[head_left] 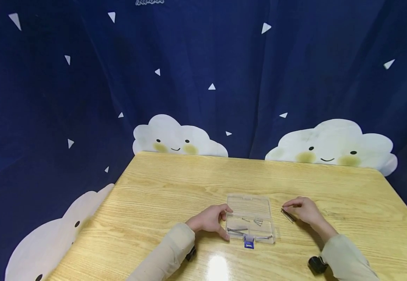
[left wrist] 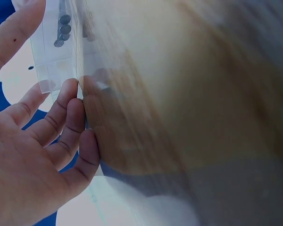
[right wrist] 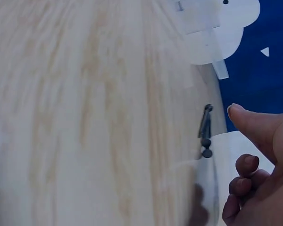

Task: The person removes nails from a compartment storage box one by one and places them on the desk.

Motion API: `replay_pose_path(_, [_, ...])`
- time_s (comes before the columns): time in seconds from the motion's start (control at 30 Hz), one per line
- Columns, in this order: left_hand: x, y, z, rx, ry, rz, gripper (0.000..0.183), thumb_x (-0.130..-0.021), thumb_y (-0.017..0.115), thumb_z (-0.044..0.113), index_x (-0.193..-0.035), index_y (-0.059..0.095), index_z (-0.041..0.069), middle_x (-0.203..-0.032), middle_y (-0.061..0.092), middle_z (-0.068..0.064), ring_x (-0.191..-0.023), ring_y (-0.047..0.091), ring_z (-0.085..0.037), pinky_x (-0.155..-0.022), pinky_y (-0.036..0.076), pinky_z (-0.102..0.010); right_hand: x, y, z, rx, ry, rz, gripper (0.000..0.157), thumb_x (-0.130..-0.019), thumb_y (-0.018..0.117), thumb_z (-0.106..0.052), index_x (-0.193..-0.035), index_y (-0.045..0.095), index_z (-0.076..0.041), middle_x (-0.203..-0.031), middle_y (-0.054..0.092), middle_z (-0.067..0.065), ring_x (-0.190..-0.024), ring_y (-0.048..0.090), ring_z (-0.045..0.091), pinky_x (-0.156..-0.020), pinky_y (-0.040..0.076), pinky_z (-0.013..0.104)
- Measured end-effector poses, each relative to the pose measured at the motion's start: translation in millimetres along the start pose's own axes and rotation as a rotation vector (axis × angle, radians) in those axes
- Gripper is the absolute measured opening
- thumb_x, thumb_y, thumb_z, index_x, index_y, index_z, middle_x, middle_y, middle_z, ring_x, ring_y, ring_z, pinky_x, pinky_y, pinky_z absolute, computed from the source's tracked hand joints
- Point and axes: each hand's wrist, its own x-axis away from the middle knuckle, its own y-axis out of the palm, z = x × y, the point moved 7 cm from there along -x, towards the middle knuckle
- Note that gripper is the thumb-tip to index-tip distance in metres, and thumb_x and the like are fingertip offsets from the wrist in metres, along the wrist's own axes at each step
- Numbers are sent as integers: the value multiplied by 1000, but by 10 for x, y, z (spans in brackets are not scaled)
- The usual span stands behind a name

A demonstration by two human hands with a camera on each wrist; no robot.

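A clear plastic box (head_left: 273,234) with its lid (head_left: 249,205) folded back lies on the table. Several nails (head_left: 236,232) of different lengths lie in its compartments; their round heads (left wrist: 64,29) show in the left wrist view. My left hand (head_left: 210,219) spans the left side of the box, thumb near the front corner and fingers by the lid, fingertips touching its edge. To the right of the box, loose nails (head_left: 287,216) lie on the wood. My right hand (head_left: 306,210) is beside them; the right wrist view shows its thumb and fingers apart from the nails (right wrist: 206,132).
A blue latch (head_left: 248,242) hangs from the box's front edge. The wooden table (head_left: 175,175) reaches back to a dark blue curtain (head_left: 196,58) with cloud prints. Black wrist devices (head_left: 317,265) sit under both sleeves.
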Motion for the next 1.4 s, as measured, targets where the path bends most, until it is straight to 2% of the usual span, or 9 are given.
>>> replay_pose_path(0.17, [-2, 2, -9, 4, -3, 0, 68, -56, 88, 13, -115, 54, 7, -79, 51, -3, -64, 39, -7, -60, 34, -19, 59, -54, -25, -32, 21, 4, 20, -80, 70, -14, -93, 70, 1, -82, 58, 8, -66, 44, 15, -56, 37, 29])
replay_pose_path(0.47, [-5, 6, -22, 13, -16, -1, 68, -56, 87, 13, -115, 54, 7, -80, 51, -4, -64, 40, -8, -60, 34, -19, 147, -54, -121, -41, 8, 11, 20, -79, 71, -17, -92, 71, -3, -80, 55, 6, -65, 41, 15, -58, 34, 29])
replay_pose_path(0.83, [-1, 2, 3, 16, -9, -6, 69, -57, 87, 13, -116, 53, 6, -80, 52, -6, -64, 40, -8, -60, 35, -19, 214, 20, -232, -87, -86, 12, 16, -78, 71, -13, -90, 71, -2, -71, 48, 2, -59, 33, 13, -54, 30, 27])
replay_pose_path(1.23, [11, -4, 12, 26, -25, -12, 68, -57, 87, 11, -116, 53, 6, -79, 50, -3, -65, 40, -8, -61, 35, -20, 352, 183, -356, -134, -274, -9, 9, -70, 74, -4, -79, 71, -3, -67, 49, -4, -57, 36, 8, -51, 32, 26])
replay_pose_path(1.4, [7, 0, 14, 19, -25, -12, 68, -57, 87, 12, -116, 53, 7, -80, 51, -4, -65, 40, -7, -61, 35, -19, 402, 264, -378, -145, -323, -59, 9, -71, 74, -4, -79, 71, -2, -65, 43, -1, -58, 35, 8, -53, 33, 25])
